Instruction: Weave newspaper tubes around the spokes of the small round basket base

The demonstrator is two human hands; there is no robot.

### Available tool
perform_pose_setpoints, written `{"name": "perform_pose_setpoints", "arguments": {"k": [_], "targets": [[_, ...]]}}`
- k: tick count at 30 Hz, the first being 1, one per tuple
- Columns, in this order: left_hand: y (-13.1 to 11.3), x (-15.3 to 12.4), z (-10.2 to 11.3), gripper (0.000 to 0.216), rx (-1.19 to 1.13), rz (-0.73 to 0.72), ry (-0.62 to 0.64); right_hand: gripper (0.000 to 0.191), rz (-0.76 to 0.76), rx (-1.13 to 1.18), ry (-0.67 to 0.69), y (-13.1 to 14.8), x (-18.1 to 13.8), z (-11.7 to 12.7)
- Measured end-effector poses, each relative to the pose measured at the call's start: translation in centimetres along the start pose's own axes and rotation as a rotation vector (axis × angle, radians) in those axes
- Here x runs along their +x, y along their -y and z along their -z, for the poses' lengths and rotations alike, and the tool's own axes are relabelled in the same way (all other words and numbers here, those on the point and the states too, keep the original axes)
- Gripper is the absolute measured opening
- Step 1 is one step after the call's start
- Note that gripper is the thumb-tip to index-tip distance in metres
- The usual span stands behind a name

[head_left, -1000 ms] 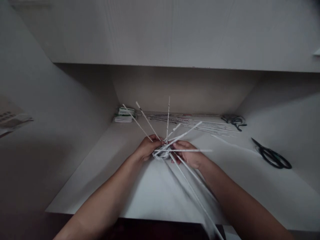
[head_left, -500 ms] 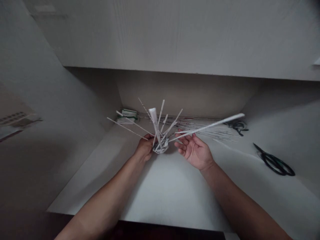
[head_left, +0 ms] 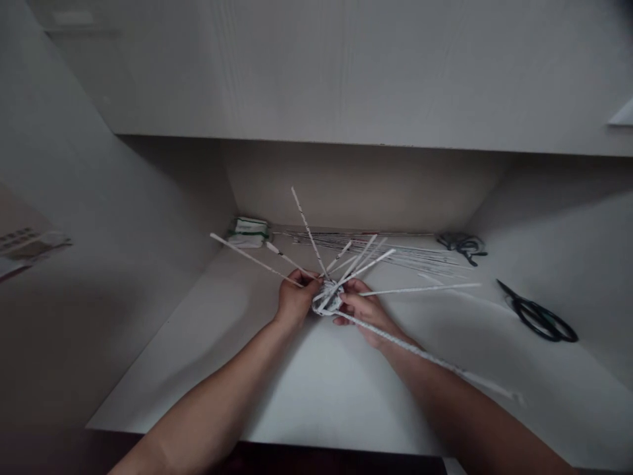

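A small round basket (head_left: 326,305) woven from rolled-paper strips is held above the white surface, its loose spokes fanning out on several sides. My left hand (head_left: 295,297) is closed on its left edge, thumb on top. On the right edge, my right hand (head_left: 363,309) grips with its thumb over the rim and fingers beneath. One long paper strip (head_left: 410,348) runs from the basket's front across my right wrist and forearm. Another spoke (head_left: 420,289) points right, above that hand. The basket's underside is hidden.
Behind lies a pile of thin paper sticks (head_left: 395,254) along the back wall. Black scissors (head_left: 544,320) rest at the right, near black-framed eyeglasses (head_left: 465,247). A white and green packet (head_left: 250,232) sits in the back left corner. An overhanging panel (head_left: 316,79) is above.
My right hand has moved left from the long strip onto the basket's edge. The strip has swung from pointing back right to front right, and the basket's spokes have turned.
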State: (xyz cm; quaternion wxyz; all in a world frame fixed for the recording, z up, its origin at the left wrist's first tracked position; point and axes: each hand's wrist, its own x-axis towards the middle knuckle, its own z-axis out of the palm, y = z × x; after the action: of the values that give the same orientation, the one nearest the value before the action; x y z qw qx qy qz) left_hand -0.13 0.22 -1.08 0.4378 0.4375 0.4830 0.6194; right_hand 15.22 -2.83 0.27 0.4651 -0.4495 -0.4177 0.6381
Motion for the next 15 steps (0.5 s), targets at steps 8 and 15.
{"name": "perform_pose_setpoints", "arguments": {"k": [8,15], "targets": [[0.2,-1.1,-0.7,0.017,-0.026,0.002,0.084,0.036,0.137,-0.071,-0.228,-1.1,0.4,-1.1],[0.2,-1.0,-0.6,0.031,-0.113,0.108,0.125,0.049,0.417,-0.378,-0.114,-1.1,-0.3,-0.3]]}}
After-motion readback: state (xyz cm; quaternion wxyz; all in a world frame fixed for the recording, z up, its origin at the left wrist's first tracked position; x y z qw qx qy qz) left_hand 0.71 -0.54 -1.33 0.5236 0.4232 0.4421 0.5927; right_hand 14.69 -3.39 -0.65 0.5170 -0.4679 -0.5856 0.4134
